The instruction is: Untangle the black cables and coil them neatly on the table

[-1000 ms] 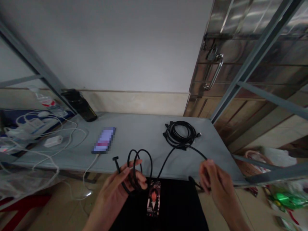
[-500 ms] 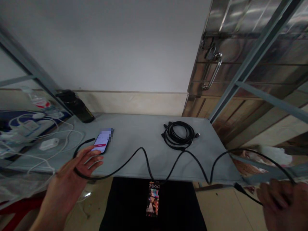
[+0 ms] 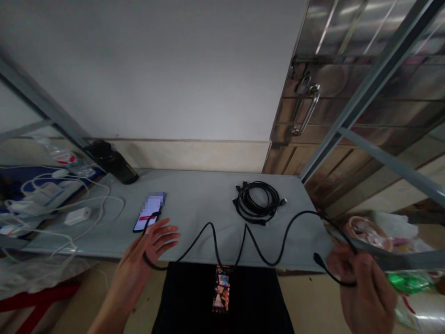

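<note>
A long black cable [image 3: 250, 230] runs in zigzag bends along the front edge of the grey table [image 3: 194, 199]. Its left end loops around my left hand [image 3: 153, 246], whose fingers are spread, palm facing inward, near the lit phone [image 3: 149, 211]. My right hand [image 3: 361, 278] is closed on the cable near its other end, off the table's right front corner, with a black plug [image 3: 318, 260] sticking out to the left. A coiled black cable [image 3: 259, 202] lies on the right part of the table.
A black bottle [image 3: 113, 162] leans at the back left. White cables and a white adapter [image 3: 78, 215] lie at the left. Another lit phone [image 3: 221, 290] rests on dark cloth below the table edge. A metal frame post [image 3: 361, 102] rises at the right, beside a basket [image 3: 370, 232].
Both hands have moved inward, closer together, my left hand to the right and my right hand to the left. The cable's bends have shifted. The view has tilted slightly.
</note>
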`<state>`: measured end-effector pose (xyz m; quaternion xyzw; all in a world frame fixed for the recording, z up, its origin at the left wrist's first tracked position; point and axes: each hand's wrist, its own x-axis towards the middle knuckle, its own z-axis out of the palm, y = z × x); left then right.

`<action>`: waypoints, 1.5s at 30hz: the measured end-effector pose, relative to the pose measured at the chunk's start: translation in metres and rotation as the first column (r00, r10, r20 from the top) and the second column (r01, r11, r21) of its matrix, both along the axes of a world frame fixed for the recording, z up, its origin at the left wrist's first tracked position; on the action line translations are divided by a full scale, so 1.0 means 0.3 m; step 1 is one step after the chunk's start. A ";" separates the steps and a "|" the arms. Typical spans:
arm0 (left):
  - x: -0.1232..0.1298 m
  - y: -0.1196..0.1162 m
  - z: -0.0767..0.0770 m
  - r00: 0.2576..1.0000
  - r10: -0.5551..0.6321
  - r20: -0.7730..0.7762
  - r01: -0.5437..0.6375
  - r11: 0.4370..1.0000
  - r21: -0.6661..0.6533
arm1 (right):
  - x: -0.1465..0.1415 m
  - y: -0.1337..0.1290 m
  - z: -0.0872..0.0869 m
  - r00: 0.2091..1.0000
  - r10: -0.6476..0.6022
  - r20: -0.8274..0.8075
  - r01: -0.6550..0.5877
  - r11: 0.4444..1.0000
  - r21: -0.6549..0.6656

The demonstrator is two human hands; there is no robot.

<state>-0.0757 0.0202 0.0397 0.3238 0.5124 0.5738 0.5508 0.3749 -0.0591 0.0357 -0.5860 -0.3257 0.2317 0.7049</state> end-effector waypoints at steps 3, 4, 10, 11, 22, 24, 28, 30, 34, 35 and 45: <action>0.055 0.003 0.009 1.000 -0.009 0.023 0.010 0.999 -0.045 | -0.088 0.024 0.028 0.991 0.086 0.101 -0.082 0.996 -0.044; 0.078 0.003 0.008 0.999 -0.017 0.034 0.019 0.998 -0.068 | -0.122 0.029 0.038 0.981 0.143 0.132 -0.135 0.988 -0.070; 0.240 0.007 -0.024 0.984 -0.036 0.175 0.071 0.977 -0.200 | -0.326 0.068 0.057 0.790 0.565 0.240 -0.545 0.825 -0.151; 0.269 0.011 -0.027 0.977 -0.038 0.209 0.082 0.975 -0.206 | -0.356 0.082 0.052 0.744 0.616 0.259 -0.600 0.787 -0.146; 0.471 0.087 0.061 0.902 -0.163 0.400 0.237 0.960 -0.145 | -0.532 0.241 -0.040 0.499 0.699 0.512 -0.675 0.684 -0.276; 0.481 0.095 0.065 0.887 -0.175 0.428 0.261 0.954 -0.149 | -0.523 0.261 -0.049 0.451 0.650 0.611 -0.607 0.726 -0.323; 0.489 0.105 0.060 0.854 -0.179 0.489 0.259 0.960 -0.102 | -0.504 0.292 -0.050 0.290 0.539 0.791 -0.498 0.791 -0.356; 0.477 0.107 0.058 0.824 -0.164 0.542 0.241 0.968 -0.073 | -0.504 0.303 -0.050 0.264 0.495 0.828 -0.514 0.799 -0.314; 0.405 0.111 0.034 0.717 -0.068 0.694 0.153 0.986 -0.061 | -0.525 0.312 -0.087 0.350 0.503 0.791 -0.622 0.756 -0.205; 0.380 0.112 0.018 0.691 -0.037 0.722 0.124 0.990 -0.068 | -0.533 0.313 -0.104 0.347 0.523 0.778 -0.644 0.736 -0.207; 0.210 0.106 -0.209 0.936 0.053 0.348 0.039 0.967 -0.252 | -0.600 0.342 -0.279 -0.029 0.573 0.819 -0.655 0.609 -0.449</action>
